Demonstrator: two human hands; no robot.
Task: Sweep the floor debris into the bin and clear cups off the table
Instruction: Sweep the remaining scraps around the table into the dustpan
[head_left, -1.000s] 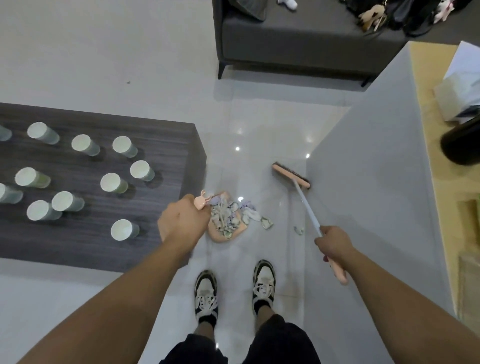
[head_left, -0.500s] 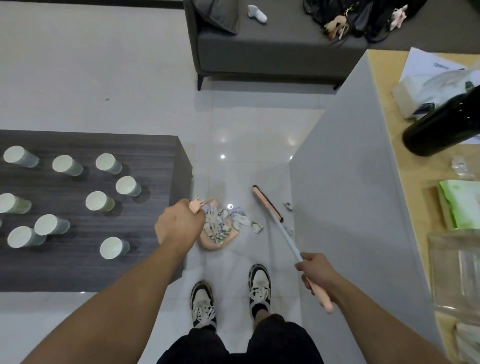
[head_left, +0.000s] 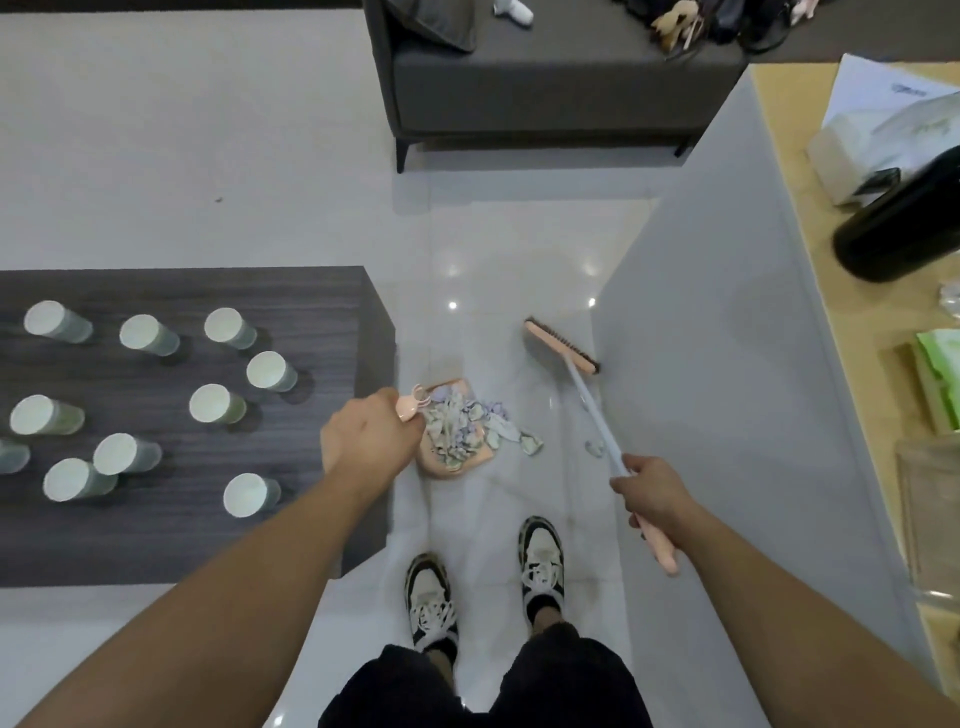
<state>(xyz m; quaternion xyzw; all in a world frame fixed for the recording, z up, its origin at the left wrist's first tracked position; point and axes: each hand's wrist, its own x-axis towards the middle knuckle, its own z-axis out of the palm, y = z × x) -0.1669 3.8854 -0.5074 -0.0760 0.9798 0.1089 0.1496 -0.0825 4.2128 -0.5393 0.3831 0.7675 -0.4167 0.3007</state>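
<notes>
My left hand (head_left: 366, 441) grips the handle of a pink dustpan (head_left: 441, 465) that rests on the white floor beside the dark table's corner. Crumpled paper scraps (head_left: 462, 428) fill the pan and spill past its right edge. One small scrap (head_left: 594, 448) lies alone on the floor under the broom's pole. My right hand (head_left: 652, 493) grips the pink-handled broom (head_left: 561, 347), whose brush head lies to the far right of the pan against the grey wall. Several white paper cups (head_left: 217, 405) stand on the dark wooden table (head_left: 311, 312) at left.
A grey partition wall (head_left: 727, 364) runs close along the right, with a cluttered wooden counter (head_left: 883, 338) beyond it holding a dark bottle (head_left: 904, 223). A dark sofa (head_left: 545, 88) stands ahead. My two shoes (head_left: 431, 597) are on the floor just behind the pan.
The broom head swung in toward the dustpan and then back out toward the wall. The left hand and dustpan stayed in place. The view shifted slightly.
</notes>
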